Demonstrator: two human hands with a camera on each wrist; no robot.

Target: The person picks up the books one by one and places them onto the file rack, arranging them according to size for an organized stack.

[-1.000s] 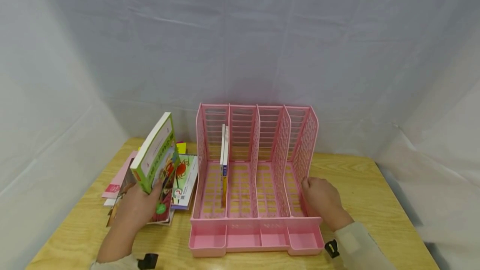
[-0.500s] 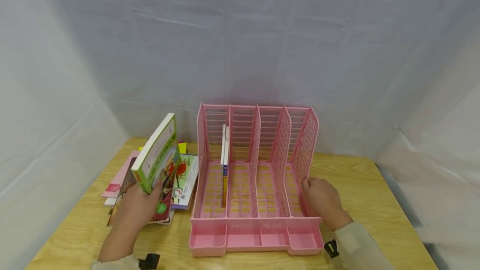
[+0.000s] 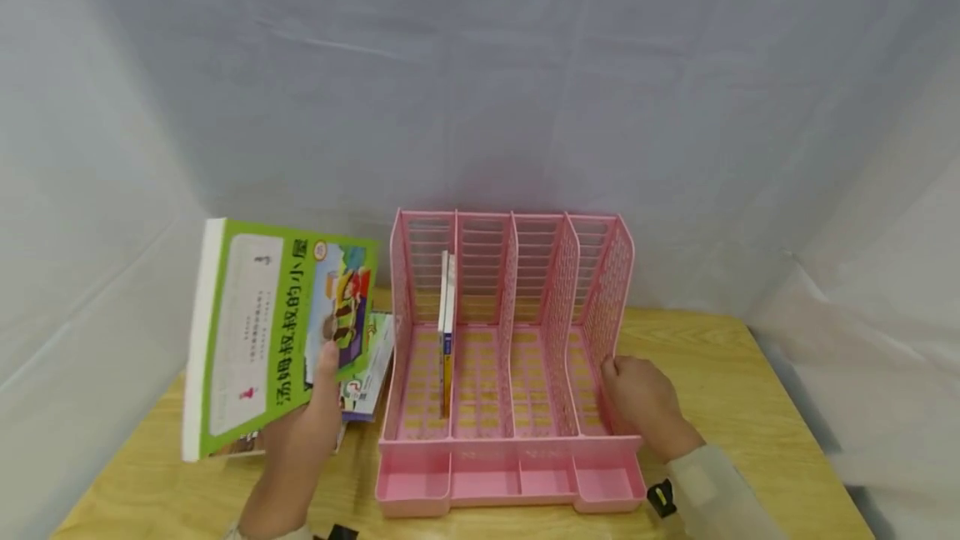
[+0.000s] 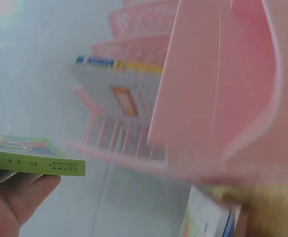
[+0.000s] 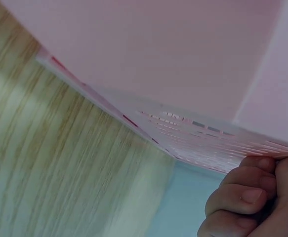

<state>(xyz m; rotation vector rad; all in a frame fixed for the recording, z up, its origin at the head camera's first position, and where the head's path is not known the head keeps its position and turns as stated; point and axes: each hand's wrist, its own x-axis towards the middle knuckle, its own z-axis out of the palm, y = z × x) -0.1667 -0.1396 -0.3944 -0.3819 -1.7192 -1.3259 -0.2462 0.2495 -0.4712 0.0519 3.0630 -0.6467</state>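
Note:
My left hand holds a thick green book up over the book pile, thumb on its cover and fingers underneath. The cover, with Chinese lettering and a cartoon picture, faces up toward the head camera. In the left wrist view the green spine shows between thumb and fingers. A pink desk organizer with tall slotted dividers stands to the right. Thin books are upright in its leftmost slot. My right hand pinches the organizer's right side wall; in the right wrist view the curled fingers grip its edge.
Partly hidden under the held book, a pile of books lies on the wooden table. Shallow trays run along the organizer's front. A pale cloth backdrop closes off the back and sides.
My left hand has turned the green book so its cover now faces the camera, with the book's spine end swung leftward and nearer. The right hand stays at the organizer's side wall.

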